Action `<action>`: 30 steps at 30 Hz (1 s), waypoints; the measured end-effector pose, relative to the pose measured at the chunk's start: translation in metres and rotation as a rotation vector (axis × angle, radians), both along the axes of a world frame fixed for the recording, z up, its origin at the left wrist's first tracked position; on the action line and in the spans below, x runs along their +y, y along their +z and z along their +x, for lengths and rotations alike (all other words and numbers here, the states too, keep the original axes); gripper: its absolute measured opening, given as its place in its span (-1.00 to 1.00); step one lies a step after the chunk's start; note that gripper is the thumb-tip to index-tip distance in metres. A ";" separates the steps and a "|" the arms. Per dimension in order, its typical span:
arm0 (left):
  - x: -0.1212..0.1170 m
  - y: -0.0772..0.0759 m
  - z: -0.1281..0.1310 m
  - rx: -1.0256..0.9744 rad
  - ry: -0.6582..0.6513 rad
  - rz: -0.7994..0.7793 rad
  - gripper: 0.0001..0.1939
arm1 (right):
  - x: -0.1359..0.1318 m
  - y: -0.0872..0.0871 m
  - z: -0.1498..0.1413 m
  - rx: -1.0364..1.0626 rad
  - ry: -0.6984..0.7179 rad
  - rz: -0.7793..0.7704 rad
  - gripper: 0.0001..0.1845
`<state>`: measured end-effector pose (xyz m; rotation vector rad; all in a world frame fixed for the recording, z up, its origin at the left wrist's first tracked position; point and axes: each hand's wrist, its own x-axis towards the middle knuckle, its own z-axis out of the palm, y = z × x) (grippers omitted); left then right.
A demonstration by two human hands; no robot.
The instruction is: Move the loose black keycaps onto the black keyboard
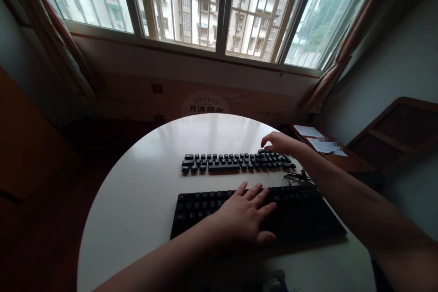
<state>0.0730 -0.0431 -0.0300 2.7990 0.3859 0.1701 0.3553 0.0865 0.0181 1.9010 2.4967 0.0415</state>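
Observation:
A black keyboard (301, 214) lies on the round white table (143, 200) close to me. My left hand (244, 216) rests flat on its middle, fingers spread. Beyond it, loose black keycaps (232, 162) are laid out in rows on the table. My right hand (278, 142) reaches to the right end of those rows, fingers curled down as if pinching a keycap; what it grips is too small to name. A black cable (298, 175) lies between the keyboard and the keycaps.
A wooden side surface (342, 159) with white papers (318, 143) stands right of the table. A window with bars (205, 9) and curtains fills the far wall. A printed cardboard box (205, 102) sits behind the table.

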 end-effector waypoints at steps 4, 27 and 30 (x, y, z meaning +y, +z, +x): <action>0.000 -0.001 -0.001 -0.007 -0.034 -0.005 -0.23 | 0.008 -0.005 0.001 0.006 0.008 -0.054 -0.80; 0.003 0.002 -0.004 -0.019 -0.040 -0.037 -0.29 | -0.086 0.004 -0.010 0.500 0.117 0.419 -0.81; 0.004 0.004 -0.003 -0.020 -0.038 -0.025 -0.35 | -0.147 -0.015 -0.009 0.584 0.144 0.353 -0.81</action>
